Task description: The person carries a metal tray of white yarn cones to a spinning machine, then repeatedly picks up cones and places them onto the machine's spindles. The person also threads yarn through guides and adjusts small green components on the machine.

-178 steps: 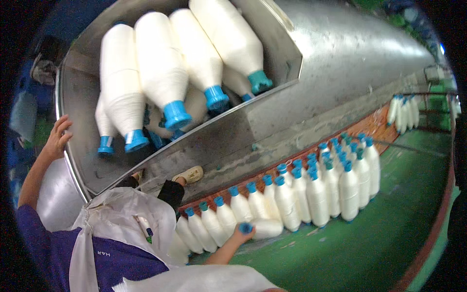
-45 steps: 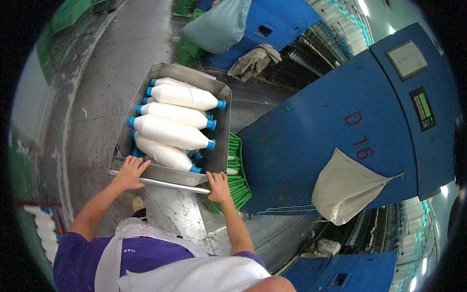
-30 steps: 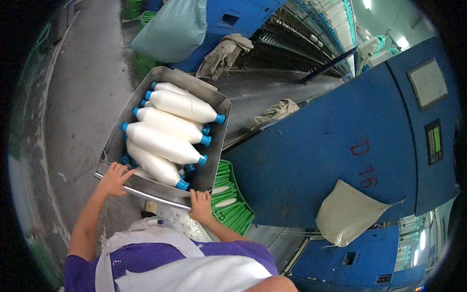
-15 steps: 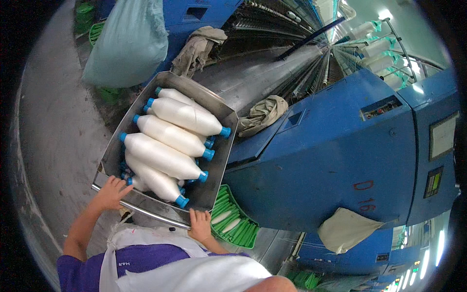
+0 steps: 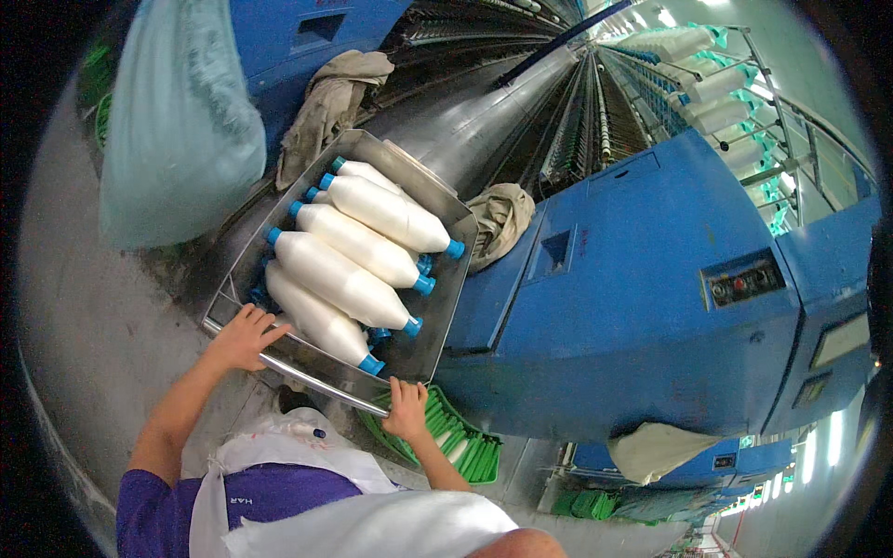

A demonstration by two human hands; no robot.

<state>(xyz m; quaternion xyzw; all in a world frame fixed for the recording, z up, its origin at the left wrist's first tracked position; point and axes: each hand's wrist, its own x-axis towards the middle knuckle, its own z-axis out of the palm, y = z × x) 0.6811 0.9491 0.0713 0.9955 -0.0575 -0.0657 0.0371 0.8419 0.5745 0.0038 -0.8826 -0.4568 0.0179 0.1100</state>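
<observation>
A metal cart (image 5: 453,321) stands in front of me, loaded with several white yarn bobbins (image 5: 346,279) that have blue ends. They lie on their sides, stacked across one another. Along the cart's near side runs a steel handle bar (image 5: 321,383). My left hand (image 5: 246,337) is wrapped over its left end, thumb toward the bobbins. At the other end, my right hand (image 5: 406,409) grips the bar by the cart's near right corner. The undersides of both hands are hidden.
Blue machines (image 5: 633,288) stand to the right, beside a green basket (image 5: 488,474) of green tubes. A large pale-blue sack (image 5: 181,130) bulges at the left. Grey cloths (image 5: 330,102) drape near the cart's far end. A machine aisle (image 5: 484,112) stretches ahead.
The cart and both hands have shifted right and slightly up in view. The sack now appears farther left and lower, and the green basket lies partly behind my right hand.
</observation>
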